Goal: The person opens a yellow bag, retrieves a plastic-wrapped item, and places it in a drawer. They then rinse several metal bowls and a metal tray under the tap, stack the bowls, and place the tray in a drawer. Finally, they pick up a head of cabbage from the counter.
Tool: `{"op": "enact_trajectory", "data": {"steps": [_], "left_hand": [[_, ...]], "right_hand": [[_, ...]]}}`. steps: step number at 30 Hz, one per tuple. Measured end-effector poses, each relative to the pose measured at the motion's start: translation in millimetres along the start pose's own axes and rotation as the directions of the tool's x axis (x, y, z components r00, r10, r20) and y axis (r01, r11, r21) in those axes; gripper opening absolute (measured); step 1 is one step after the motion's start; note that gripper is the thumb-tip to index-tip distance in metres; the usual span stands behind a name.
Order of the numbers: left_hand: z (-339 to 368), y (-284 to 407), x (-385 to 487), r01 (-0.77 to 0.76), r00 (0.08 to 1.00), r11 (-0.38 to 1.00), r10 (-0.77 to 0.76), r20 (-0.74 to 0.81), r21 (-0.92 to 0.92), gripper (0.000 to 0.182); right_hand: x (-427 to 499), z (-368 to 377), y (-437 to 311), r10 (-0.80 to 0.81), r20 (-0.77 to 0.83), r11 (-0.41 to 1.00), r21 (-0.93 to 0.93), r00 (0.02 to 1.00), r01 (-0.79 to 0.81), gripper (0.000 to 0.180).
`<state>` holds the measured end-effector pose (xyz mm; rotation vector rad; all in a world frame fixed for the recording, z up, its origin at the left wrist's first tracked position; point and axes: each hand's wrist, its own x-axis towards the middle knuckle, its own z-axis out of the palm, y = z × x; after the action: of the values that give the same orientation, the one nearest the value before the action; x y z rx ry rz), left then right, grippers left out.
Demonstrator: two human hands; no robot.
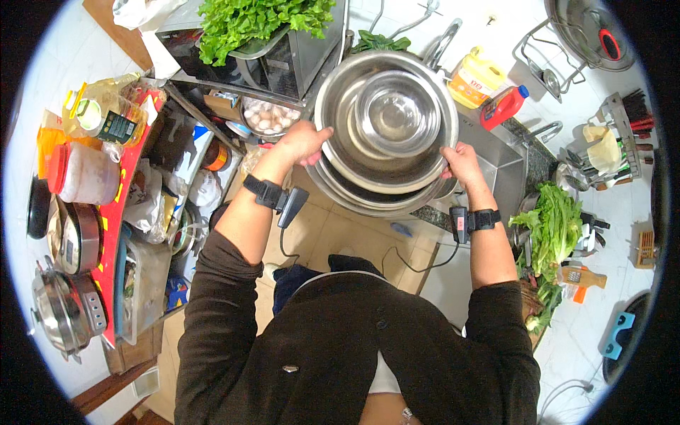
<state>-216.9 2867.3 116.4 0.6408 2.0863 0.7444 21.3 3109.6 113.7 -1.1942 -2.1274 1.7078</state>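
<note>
Before me are nested stainless steel basins, with a smaller metal bowl [397, 114] inside the top one. My left hand [307, 142] pinches the left rim of the large top basin [361, 172], its thumb over the edge. At the right rim, my right hand [461, 163] grips the same basin between thumb and fingers. Another wide basin [366, 204] shows beneath it, towards my body; whether my fingers also hold that one is hidden. Both wrists wear black straps with small cabled devices.
A steel sink [491, 159] lies right of the basins, with detergent jugs [475, 79] behind it. Leafy lettuce [555, 228] lies on the right counter. At left stand a shelf with a red top [125, 196] and a bowl of eggs [270, 116].
</note>
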Motion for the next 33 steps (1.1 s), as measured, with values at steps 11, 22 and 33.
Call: {"op": "enact_trajectory", "data": {"steps": [11,22,33], "left_hand": [[10.4,-8.2,0.1,-0.003,0.935,0.949,0.114,-0.336,0.315,0.048],[37.5,-11.0,27.0,-0.175,0.837,0.98,0.196,-0.51,0.09,0.039],[73.3,30.3,-13.4,-0.526,0.797,0.795,0.335,-0.502,-0.303,0.026]], "right_hand": [[-3.7,-4.1,4.7,0.082,-0.073,0.775,-0.622,0.994,-0.11,0.04],[28.7,-2.6,29.8,-0.128,-0.193,0.875,-0.484,0.973,0.019,0.029],[-29.9,-79.4,17.9,0.237,-0.035,0.962,0.149,0.971,-0.23,0.027]]}}
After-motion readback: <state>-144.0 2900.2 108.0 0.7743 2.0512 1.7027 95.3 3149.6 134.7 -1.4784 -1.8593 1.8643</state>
